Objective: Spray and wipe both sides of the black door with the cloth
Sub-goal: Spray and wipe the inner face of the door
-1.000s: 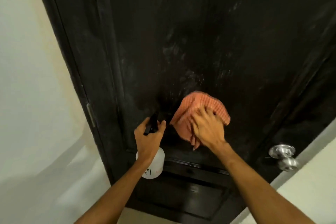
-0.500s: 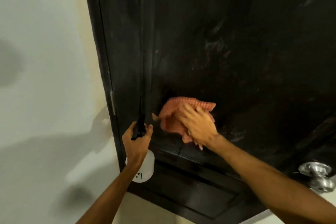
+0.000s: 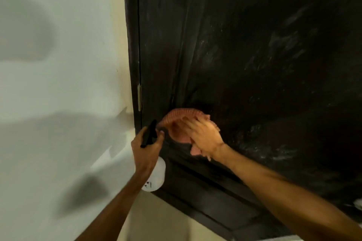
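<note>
The black door (image 3: 254, 55) fills the right of the view, streaked with pale wet smears. My right hand (image 3: 203, 137) presses an orange checked cloth (image 3: 178, 121) flat against the door's lower left, near the hinge side, with fingers spread over the fabric. Just left of it, my left hand (image 3: 146, 148) grips a white spray bottle (image 3: 154, 176) by its black trigger head (image 3: 149, 133), the nozzle pointing up toward the door. The bottle's body hangs below my fist.
A white wall (image 3: 58, 84) lies to the left of the black door frame (image 3: 133, 64), with a hinge (image 3: 139, 98) on the frame. A recessed lower door panel (image 3: 215, 188) sits below the cloth. A sliver of the silver knob (image 3: 358, 204) shows at the right edge.
My right hand has slid the cloth leftward across the door toward the hinge edge. The view has swung left, pushing the knob nearly out of sight. My left hand keeps its hold on the bottle.
</note>
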### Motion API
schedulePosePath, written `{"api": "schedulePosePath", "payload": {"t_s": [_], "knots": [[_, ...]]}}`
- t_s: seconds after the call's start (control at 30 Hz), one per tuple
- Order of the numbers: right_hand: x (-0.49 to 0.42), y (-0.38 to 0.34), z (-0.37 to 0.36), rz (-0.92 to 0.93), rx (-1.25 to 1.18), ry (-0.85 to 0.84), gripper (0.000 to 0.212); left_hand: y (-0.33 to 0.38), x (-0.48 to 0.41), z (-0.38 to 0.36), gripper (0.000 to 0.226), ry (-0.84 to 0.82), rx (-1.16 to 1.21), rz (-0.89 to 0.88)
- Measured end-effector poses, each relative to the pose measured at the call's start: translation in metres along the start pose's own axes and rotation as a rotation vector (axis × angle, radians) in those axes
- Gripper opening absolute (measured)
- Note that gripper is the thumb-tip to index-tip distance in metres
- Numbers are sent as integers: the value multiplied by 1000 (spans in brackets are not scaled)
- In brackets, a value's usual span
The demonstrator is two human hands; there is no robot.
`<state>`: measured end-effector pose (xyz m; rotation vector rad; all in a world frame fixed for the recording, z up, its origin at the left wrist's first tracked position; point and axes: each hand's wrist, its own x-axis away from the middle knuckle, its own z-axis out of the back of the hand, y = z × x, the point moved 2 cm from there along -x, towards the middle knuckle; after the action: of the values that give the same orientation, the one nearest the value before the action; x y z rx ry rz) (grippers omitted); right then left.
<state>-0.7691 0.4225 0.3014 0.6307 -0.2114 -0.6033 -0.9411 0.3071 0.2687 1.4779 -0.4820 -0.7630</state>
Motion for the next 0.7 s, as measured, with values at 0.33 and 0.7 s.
{"api": "schedulePosePath", "payload": {"t_s": [0.33, 0.7], "knots": [[58, -28, -67, 98, 4, -99, 56, -16, 21, -7, 33, -92, -57, -9], [175, -35, -104, -972, -462, 190, 71, 15, 78, -73, 25, -291, 75, 76]]}}
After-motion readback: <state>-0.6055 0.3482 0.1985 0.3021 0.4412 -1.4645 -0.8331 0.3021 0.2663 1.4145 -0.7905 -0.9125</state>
